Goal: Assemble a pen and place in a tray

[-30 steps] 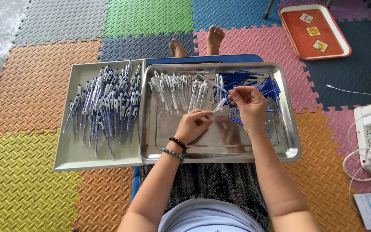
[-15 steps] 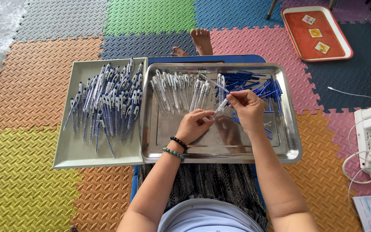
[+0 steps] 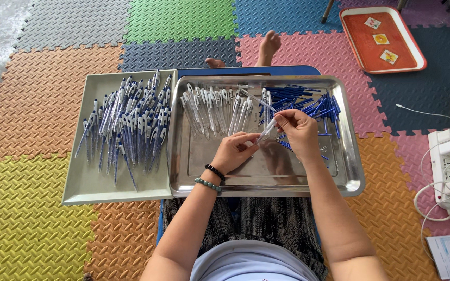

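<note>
Seated on bright foam mats, assembling a clear pen barrel (image 3: 265, 130) above the steel tray (image 3: 351, 179): left hand (image 3: 234, 151) pinching the lower end, right hand (image 3: 299, 127) closed on the upper end, fingertips at the tip. Best done, by the look of it, with barrel held steady, blue refill fed in straight, not forced. Loose blue refills (image 3: 308, 104) heaped at tray's far right, empty barrels (image 3: 214, 109) ranked at its back. Finished pens (image 3: 126, 125) piled in the grey tray (image 3: 87, 184) alongside.

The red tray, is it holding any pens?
No, the red tray holds only three small square cards; no pens lie there.
</note>
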